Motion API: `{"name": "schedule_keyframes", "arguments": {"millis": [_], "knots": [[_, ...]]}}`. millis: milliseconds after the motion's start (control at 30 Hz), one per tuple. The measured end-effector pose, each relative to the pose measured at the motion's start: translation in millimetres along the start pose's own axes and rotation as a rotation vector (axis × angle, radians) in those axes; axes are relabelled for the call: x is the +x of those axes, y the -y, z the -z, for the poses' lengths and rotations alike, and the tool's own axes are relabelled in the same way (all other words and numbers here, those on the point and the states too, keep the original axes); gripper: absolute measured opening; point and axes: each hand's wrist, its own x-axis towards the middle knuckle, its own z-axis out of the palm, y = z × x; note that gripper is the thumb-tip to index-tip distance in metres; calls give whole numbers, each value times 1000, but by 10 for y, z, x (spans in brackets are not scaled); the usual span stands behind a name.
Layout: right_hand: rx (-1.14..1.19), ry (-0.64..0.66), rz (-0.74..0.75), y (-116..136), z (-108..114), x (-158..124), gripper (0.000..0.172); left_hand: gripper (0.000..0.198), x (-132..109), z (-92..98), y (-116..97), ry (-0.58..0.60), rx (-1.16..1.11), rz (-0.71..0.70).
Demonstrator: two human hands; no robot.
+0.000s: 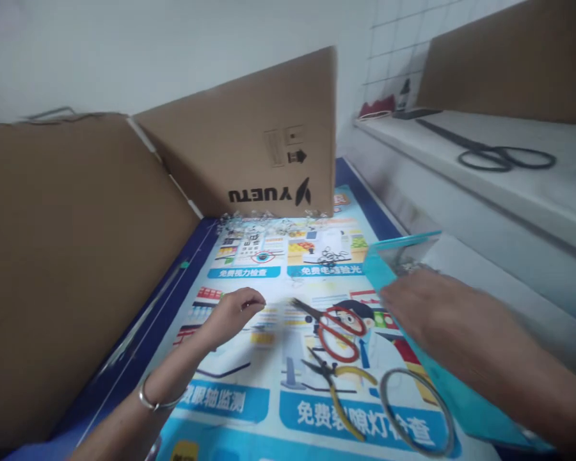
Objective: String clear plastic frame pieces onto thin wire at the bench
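Observation:
My left hand (234,314), with a silver bangle on the wrist, hovers over the printed poster sheet (264,442). Its fingertips are pinched together; whatever they hold, if anything, is too small to make out. At the right, my right hand (420,298) reaches over the edge of a teal box (448,390), blurred, its fingers hidden. Small pale pieces show inside by the hand. Between my hands lie red-handled scissors (338,336), yellow-handled pliers (338,378) and a coil of silvery wire (386,410).
Cardboard panels (249,128) stand along the left and back. Clear, sprig-like small pieces (273,224) lie along their foot, and a dark, thin tangle (331,256) sits nearer. Large black scissors (489,150) rest on the white ledge (499,198) at right.

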Motion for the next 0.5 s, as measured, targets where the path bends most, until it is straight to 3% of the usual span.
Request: {"name": "schedule_keyframes", "arguments": {"millis": [67, 167, 300, 400, 500], "knots": [[73, 109, 114, 349, -182, 32, 14, 14, -168, 88, 142, 45, 26, 49], [100, 253, 161, 808, -507, 151, 15, 18, -341, 192, 292, 91, 66, 58], [165, 353, 155, 1220, -849, 404, 17, 19, -371, 228, 428, 135, 88, 6], [226, 229, 98, 1420, -1022, 608, 18, 19, -325, 196, 518, 187, 40, -83], [229, 90, 133, 1608, -1161, 757, 23, 22, -299, 138, 629, 208, -11, -154]]}}
